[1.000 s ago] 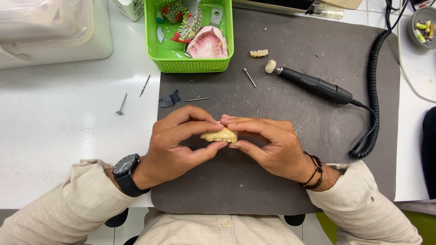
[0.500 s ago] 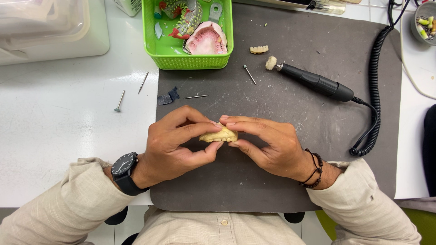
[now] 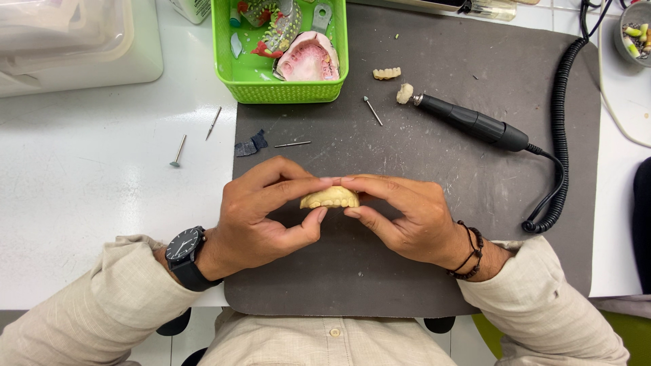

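Both of my hands hold a small cream-coloured dental cast of a tooth arch (image 3: 330,198) just above the dark grey work mat (image 3: 407,271). My left hand (image 3: 261,217) pinches its left end between thumb and fingers. My right hand (image 3: 407,213) grips the right end, fingertips meeting those of the left over the top of the cast. A black watch sits on my left wrist, a dark cord bracelet on my right.
A black rotary handpiece (image 3: 471,122) with a coiled cable (image 3: 559,135) lies on the mat's right. A small tooth piece (image 3: 386,72) and loose burs (image 3: 372,110) lie near it. A green basket (image 3: 285,91) holds dental models. More burs (image 3: 178,150) rest on the white table.
My hands and the cast stay almost in the same place; the fingers shift only slightly around the cast.
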Tool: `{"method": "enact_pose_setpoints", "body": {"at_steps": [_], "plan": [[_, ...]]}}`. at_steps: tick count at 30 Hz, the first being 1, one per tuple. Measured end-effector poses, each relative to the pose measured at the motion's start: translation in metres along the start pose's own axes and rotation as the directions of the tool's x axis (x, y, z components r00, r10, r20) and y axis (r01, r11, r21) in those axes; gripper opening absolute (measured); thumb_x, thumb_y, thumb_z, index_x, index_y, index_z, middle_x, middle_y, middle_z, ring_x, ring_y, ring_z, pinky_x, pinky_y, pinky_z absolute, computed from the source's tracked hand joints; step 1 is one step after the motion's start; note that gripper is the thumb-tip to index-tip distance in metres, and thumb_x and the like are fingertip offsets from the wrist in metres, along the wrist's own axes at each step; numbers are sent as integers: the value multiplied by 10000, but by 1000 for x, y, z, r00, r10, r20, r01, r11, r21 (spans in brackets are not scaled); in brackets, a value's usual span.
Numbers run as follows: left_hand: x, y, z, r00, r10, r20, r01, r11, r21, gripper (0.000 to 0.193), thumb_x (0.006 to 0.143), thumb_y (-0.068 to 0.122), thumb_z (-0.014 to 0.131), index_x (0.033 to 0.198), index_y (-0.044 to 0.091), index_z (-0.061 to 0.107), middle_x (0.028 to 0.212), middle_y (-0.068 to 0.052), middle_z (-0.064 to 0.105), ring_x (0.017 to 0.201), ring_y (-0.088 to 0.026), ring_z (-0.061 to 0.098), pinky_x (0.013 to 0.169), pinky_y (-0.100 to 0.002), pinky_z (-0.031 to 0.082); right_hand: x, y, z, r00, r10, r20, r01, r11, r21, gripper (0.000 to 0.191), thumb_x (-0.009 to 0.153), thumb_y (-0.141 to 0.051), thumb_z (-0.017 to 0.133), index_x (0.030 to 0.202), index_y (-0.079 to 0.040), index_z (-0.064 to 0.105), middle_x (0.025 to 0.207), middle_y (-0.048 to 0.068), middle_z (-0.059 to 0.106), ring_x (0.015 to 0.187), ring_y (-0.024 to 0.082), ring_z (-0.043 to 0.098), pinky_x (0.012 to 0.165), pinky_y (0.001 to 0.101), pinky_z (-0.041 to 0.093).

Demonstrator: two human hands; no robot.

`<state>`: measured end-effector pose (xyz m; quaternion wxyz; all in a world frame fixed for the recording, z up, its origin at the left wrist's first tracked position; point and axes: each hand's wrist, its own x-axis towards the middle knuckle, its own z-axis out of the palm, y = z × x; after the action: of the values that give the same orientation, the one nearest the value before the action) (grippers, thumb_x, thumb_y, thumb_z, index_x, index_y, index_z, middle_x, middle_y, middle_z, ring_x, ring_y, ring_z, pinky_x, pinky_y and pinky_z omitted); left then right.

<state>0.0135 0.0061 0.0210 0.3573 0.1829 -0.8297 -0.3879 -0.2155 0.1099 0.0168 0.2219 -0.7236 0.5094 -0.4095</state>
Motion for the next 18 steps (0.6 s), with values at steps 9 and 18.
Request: {"method": "enact_pose_setpoints", "body": {"at_steps": [9,18], "plan": [[-1,-1,-1,999,11,35,-11,1000,0,402,849,67,810,1240,53,715,998,-76,711,827,-137,703,697,-252,579,-3,2,0,994,113,8,-113,979,170,314,995,-121,711,1264,36,667,1079,144,792,968,194,810,806,249,687],[1,-1,2,994,58,93,-56,998,-29,448,871,53,825,1291,31,670,1021,-98,719,848,-181,713,716,-283,577,-3,1,-1,925,363,109,-363,765,532,243,1042,-77,601,1201,85,686,998,190,796,839,238,825,707,292,714]]}}
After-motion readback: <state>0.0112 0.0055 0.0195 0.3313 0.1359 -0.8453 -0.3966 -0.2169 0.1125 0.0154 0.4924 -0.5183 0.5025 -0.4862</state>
